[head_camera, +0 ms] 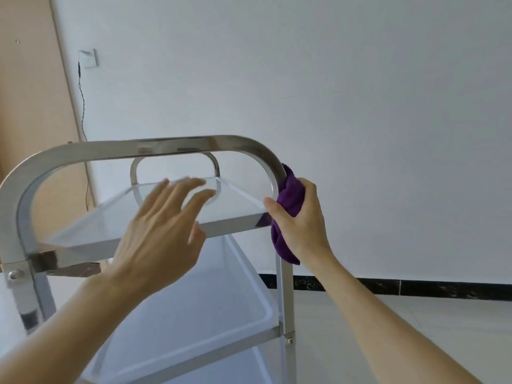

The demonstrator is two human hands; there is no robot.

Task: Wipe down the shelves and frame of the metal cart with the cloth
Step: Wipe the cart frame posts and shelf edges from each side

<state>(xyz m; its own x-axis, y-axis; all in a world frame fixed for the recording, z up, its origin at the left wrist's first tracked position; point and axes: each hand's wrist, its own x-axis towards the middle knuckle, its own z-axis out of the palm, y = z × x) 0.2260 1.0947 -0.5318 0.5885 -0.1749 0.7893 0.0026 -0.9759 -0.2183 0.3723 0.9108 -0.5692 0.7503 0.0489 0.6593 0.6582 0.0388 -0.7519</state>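
Both hands are seen raised in front of a metal cart [144, 151]. A purple cloth [288, 195] is clenched in the right hand [300, 220], whose fingers are wrapped around it; the cloth is pressed against the near right upright of the frame, just below the bend where the curved top bar turns downward. Part of the cloth is bunched above the hand and a tail of it hangs below the wrist, against the upright. The left hand [163, 231] is held spread, palm forward and fingers apart, with nothing in its grasp; it is blurred, and whether it touches the cart cannot be told. It is seen in front of the top shelf [238, 200], below the top bar.

No brand, label or readable writing can be made out on the cart, the cloth or the wall.

Three tray-like shelves with raised rims are shown, one under the other. Nothing is seen lying in the top shelf or in the middle shelf [221, 309]; only a corner of the lowest one is visible. A second curved handle [174, 164] is seen at the far end of the cart. Bolts are visible where the frame legs are joined at the near left and near right.

A wall socket [90, 59] with a thin dark cable [82, 106] hanging from it is seen on the white wall behind.
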